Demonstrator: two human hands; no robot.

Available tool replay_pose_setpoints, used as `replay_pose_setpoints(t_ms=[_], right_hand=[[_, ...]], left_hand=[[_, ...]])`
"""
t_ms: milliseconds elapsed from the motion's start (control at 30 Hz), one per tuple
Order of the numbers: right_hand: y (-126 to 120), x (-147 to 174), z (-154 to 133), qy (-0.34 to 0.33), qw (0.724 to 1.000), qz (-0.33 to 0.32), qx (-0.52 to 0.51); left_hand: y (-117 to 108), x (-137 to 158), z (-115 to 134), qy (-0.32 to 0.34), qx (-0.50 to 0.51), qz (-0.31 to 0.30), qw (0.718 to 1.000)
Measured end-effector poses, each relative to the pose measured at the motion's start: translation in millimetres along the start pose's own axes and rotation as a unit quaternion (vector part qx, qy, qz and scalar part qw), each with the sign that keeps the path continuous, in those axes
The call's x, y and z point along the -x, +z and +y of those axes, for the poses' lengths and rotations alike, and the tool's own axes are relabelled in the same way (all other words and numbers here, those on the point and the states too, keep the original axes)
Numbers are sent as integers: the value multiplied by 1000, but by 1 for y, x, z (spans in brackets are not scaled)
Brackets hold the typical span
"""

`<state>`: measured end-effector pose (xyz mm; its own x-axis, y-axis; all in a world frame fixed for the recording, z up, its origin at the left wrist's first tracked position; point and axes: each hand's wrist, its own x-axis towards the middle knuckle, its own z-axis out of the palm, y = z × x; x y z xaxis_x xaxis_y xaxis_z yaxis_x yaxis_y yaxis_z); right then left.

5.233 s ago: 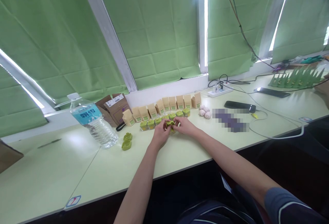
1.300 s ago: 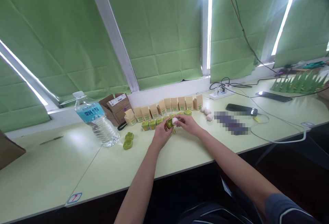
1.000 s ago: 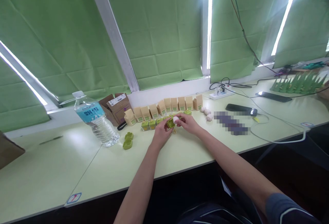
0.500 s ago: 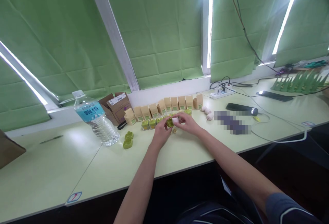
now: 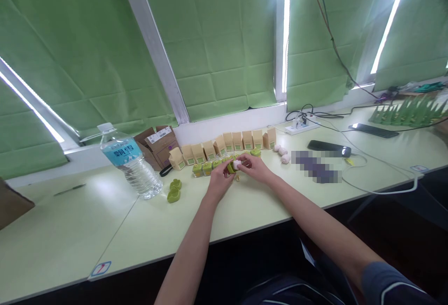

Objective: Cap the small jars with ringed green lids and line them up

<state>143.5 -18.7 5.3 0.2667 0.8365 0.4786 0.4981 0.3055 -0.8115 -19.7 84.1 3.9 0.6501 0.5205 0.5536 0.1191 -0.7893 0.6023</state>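
Close together over the table, my two hands work on small items. My left hand (image 5: 220,182) is closed round a small green case (image 5: 230,168). Pinched in my right hand (image 5: 257,168) is a small pinkish-white rounded piece (image 5: 236,164), held against the case's opening; how deep it sits I cannot tell. A small yellowish loop (image 5: 238,179) shows just below the hands. Behind them runs a row of small green-topped clear boxes (image 5: 198,170), partly hidden by my fingers. Left of my hands lies an open green case (image 5: 174,195). More pinkish-white pieces (image 5: 285,159) lie to the right.
Small kraft-paper boxes (image 5: 228,142) line the wall. A large water bottle (image 5: 131,162) and a brown carton (image 5: 159,148) stand left. Rightward are a black phone (image 5: 329,148), a second phone (image 5: 374,130), a power strip (image 5: 303,128) and a white cable (image 5: 385,193).
My right hand has shifted slightly left, bringing the pinkish-white piece closer into the green case. My left hand has barely moved.
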Motion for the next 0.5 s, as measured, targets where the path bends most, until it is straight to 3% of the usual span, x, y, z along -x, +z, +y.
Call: replay_pose_setpoints(t_ms=[500], right_hand=[[3, 1, -2, -6, 1000, -14, -3]], left_hand=[[-2, 3, 3, -7, -23, -4, 1000]])
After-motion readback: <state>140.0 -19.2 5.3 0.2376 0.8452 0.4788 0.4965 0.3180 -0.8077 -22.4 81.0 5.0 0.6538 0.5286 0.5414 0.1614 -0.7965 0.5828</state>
